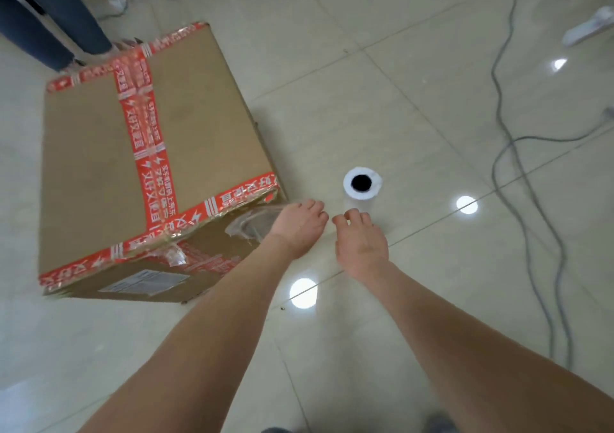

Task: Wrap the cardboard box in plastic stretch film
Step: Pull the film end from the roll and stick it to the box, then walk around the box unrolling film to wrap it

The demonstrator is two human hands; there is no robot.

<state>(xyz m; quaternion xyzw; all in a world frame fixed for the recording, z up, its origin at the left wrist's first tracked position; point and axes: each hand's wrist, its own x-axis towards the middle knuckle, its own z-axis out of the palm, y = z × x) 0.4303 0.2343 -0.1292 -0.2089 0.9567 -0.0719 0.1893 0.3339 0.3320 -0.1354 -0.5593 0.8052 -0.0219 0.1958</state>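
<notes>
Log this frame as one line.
cardboard box: taped, on floor; clear film: on near side; film roll: upright, right of box; left hand: at box corner; right hand: near roll; grips: unclear

I have one view only, a wide-angle camera on the wearer's head, looking forward and steeply down at the tiled floor. It sits close: the left hand and right hand land mid-frame, and the cardboard box fills the left side.
</notes>
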